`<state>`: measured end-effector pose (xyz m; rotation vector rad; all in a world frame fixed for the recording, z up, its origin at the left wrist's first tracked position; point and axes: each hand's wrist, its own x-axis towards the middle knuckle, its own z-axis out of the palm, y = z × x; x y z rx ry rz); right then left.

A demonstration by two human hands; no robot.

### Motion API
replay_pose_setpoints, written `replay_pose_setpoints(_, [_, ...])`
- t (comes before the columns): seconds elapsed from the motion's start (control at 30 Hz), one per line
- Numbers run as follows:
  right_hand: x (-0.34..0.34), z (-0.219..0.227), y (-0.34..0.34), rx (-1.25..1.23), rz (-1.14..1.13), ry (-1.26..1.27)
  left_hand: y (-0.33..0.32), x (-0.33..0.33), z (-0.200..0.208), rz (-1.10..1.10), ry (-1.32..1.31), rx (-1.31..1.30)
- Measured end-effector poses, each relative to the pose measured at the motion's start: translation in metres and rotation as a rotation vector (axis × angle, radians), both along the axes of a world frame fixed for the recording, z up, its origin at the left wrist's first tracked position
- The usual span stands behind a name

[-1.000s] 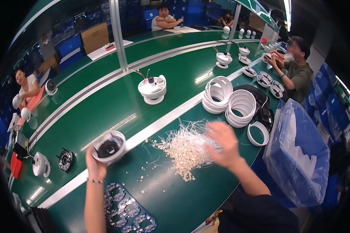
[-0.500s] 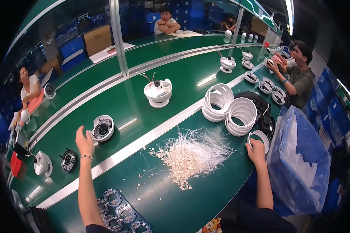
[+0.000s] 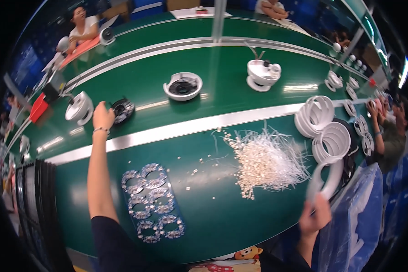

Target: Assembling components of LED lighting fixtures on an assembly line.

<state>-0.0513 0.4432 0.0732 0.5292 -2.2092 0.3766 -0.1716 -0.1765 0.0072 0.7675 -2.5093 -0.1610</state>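
Note:
My left hand [image 3: 103, 117] reaches over the pale strip, its fingers closed at the left edge of a black round part [image 3: 123, 110]. The fingertips are partly hidden. A white round housing [image 3: 80, 109] stands just left of this hand. To the right sits a white bowl-shaped housing [image 3: 182, 87] with a black ring-shaped part inside. My right hand [image 3: 316, 214], slightly blurred, grips the lower end of a white open ring [image 3: 331, 180], tilted at the table's right edge. Beyond it stand two stacks of white rings [image 3: 314, 116].
A pile of white wires with small connectors [image 3: 263, 161] lies mid-table. A blue circuit board panel [image 3: 154, 202] lies nearer me. Black racks [image 3: 34, 204] stand left, a blue plastic-lined bin [image 3: 353, 222] right. Another white housing [image 3: 264, 75] stands farther back. Several people sit around the line.
The view has swung left. My left hand has moved from beside the bowl-shaped housing to the black round part. My right hand has drawn the white ring toward me, away from the stacks.

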Motion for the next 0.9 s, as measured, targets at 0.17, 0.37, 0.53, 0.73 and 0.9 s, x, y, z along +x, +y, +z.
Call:
replay_pose_setpoints(0.17, [0.024,-0.024,-0.109,-0.064,0.855,-0.4,-0.006,0.018,-0.006,0.155,-0.034,0.238])
replay_pose_setpoints(0.37, [0.054,-0.033,-0.133,0.28,0.845,-0.8,0.023,0.005,-0.005,0.159,0.097,0.407])
replay_pose_setpoints(0.53, [0.022,-0.001,-0.142,0.482,0.69,-0.923,0.059,0.029,0.008,-0.223,0.523,1.333])
replay_pose_setpoints(0.73, [-0.011,-0.008,-0.142,0.523,0.892,-1.083,0.111,0.056,0.012,-0.4,0.64,1.48])
replay_pose_setpoints(0.9, [-0.039,0.003,-0.156,-0.349,0.925,-0.875,0.176,0.078,0.037,-0.64,0.763,1.454])
